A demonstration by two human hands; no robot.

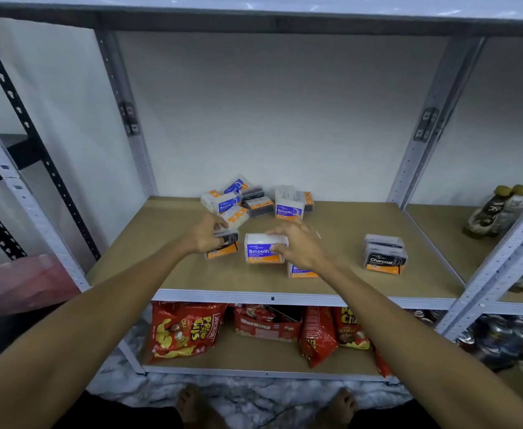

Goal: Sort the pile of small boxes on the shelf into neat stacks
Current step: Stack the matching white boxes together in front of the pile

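Sorting mid-way. Left hand (206,235) fingers clamped on dark box (224,250); right hand (300,243) fingers clamped on Smooth box (258,250), both near shelf (161,261) front edge. Pile (247,201) at back edge. Next, probably: dark box onto Charcoal stack (384,255), front right, edges aligned.

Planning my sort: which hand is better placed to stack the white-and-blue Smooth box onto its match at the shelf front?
Right. The right hand grips the white-and-blue Smooth box, and the matching Smooth box lies right beside that wrist. The left hand is busy holding a black-and-orange box.
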